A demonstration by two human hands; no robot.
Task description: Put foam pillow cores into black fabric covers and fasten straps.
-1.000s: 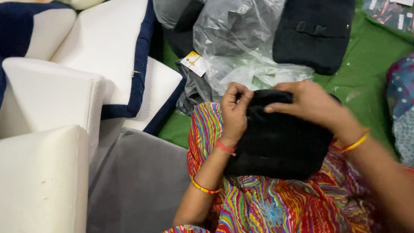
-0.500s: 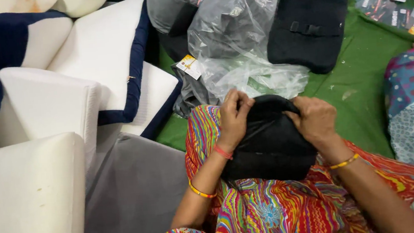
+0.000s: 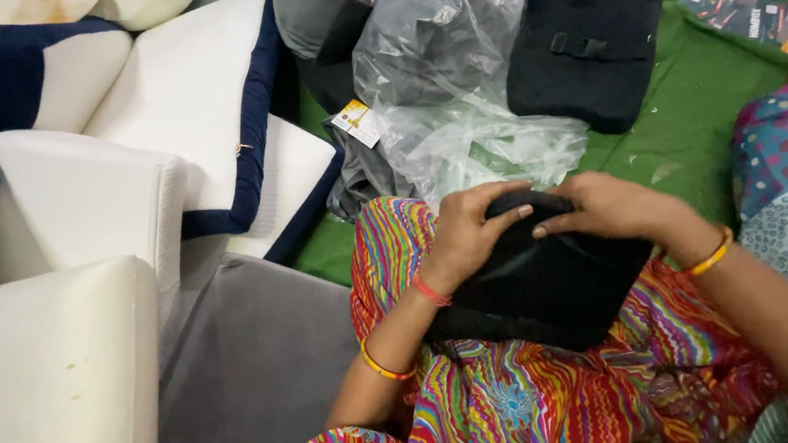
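Hands gripping black cushion cover on lap.

Left hand (image 3: pixel 471 229) and right hand (image 3: pixel 607 208) both closing on top edge of black cushion cover (image 3: pixel 537 285), resting on striped lap, near clear plastic bag (image 3: pixel 458 83) and black cushion (image 3: pixel 587 43).

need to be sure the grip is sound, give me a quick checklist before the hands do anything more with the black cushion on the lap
1. Left hand on the black cushion: ok, fingers curl over its top edge.
2. Right hand on the same edge: ok, fingertips press beside the left hand's.
3. Cushion supported: ok, it rests on the lap over the striped cloth.
4. Underside and near edge of the cushion: cannot tell, hidden.
5. Space ahead: not ok, crumpled clear plastic bags lie just beyond the hands.
6. Second black cushion: ok, apart on the green mat.
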